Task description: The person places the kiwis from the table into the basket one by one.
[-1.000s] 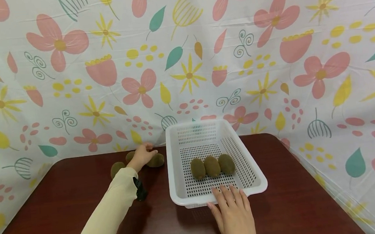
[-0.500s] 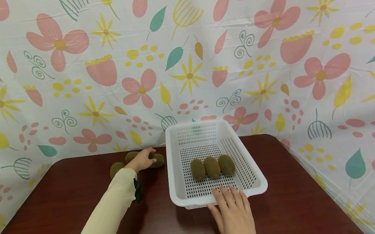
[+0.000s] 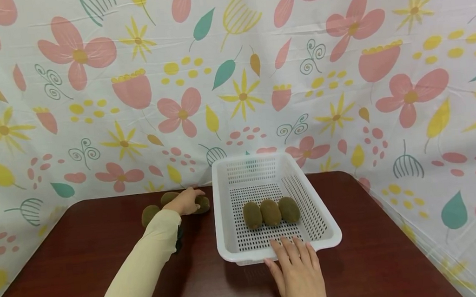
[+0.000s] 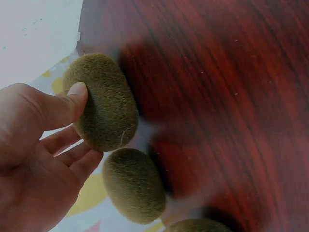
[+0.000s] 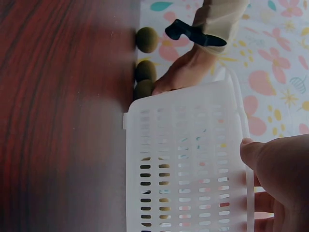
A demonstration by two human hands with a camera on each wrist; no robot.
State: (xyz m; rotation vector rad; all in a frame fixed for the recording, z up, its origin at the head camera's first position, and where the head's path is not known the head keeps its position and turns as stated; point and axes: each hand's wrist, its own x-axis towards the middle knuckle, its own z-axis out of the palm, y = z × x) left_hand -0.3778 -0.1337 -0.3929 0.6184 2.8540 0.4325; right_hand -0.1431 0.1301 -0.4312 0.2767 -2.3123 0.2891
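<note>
At the far left of the table, my left hand (image 3: 185,202) holds a brown kiwi (image 4: 104,104). The left wrist view shows the thumb on its near side and the fingers on the other side. A second kiwi (image 4: 134,186) lies close beside it, and a third kiwi (image 3: 149,214) sits nearer the forearm. Three kiwis in a row, the middle kiwi (image 3: 270,212) among them, lie inside a white perforated basket (image 3: 225,242). My right hand (image 3: 299,274) grips the basket's near rim, fingers over the edge and thumb outside.
Dark red-brown wood makes up the table (image 3: 368,259). A flower-patterned cloth (image 3: 232,74) hangs right behind its back edge. The basket stands just right of the left hand, its left wall (image 3: 218,206) between that hand and the kiwis inside.
My left hand has come down onto the rightmost loose kiwi, its fingers closing around it. My right hand keeps its place on the basket rim. The head view has shifted slightly.
</note>
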